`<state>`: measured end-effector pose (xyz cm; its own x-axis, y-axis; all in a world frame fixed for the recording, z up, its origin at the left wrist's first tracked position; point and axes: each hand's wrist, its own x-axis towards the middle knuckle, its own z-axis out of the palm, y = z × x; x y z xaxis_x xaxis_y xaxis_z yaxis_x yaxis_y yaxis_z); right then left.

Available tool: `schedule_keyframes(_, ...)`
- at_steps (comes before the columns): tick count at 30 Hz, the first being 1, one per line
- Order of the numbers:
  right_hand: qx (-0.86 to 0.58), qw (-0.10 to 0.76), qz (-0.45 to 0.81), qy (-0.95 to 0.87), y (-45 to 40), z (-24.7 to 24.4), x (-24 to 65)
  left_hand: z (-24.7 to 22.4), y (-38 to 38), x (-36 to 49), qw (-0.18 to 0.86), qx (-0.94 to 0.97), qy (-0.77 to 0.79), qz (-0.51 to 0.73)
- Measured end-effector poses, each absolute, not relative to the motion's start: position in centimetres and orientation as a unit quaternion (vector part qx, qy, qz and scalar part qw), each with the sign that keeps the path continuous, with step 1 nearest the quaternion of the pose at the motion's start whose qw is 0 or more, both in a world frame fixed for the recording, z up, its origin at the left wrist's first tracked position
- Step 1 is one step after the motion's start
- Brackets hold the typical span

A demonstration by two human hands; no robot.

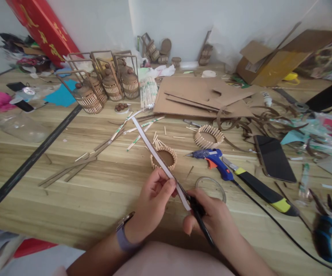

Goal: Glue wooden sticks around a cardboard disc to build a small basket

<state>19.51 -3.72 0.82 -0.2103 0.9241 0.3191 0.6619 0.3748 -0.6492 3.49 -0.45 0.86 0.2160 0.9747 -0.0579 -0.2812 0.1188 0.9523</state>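
Note:
My left hand [157, 199] pinches a long white strip [148, 143] between thumb and fingers. The strip runs diagonally up and away across the wooden table, and its near end lies by my right hand [211, 214]. That hand is closed around black-handled scissors [201, 220], whose blades lie along the strip's edge and are partly hidden. Just beyond my left hand is a small round basket-like ring [175, 157] of short wooden sticks with a brown base. A second stick ring [201, 143] stands farther right.
A blue glue gun [211, 155], a utility knife [265, 191], a phone [275, 158] and pliers [325, 230] lie to the right. Several lantern-like stick baskets [88, 100] stand at the back left. A cardboard sheet [183, 92] lies behind. Loose brown strips [76, 165] are at left.

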Motion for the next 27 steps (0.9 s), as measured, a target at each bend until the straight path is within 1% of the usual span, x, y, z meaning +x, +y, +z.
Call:
schedule_keyframes(8,-0.534,0.319,0.216,-0.753,-3.66,0.82,19.88,1.01,-0.41,3.79,0.661,0.454,0.388,0.453)
schedule_keyframes(17,-0.539,0.341,0.209,-0.741,-3.78,0.45,19.65,1.13,-0.47,3.88,0.659,0.456,0.391,0.452)
schedule_keyframes(23,-0.529,0.343,0.193,-0.752,-3.74,0.52,19.38,0.64,-0.2,3.56,0.624,0.433,0.411,0.504)
schedule_keyframes(27,-0.538,0.322,0.195,-0.754,-3.82,0.68,19.29,0.52,-0.23,3.38,0.611,0.43,0.41,0.523)
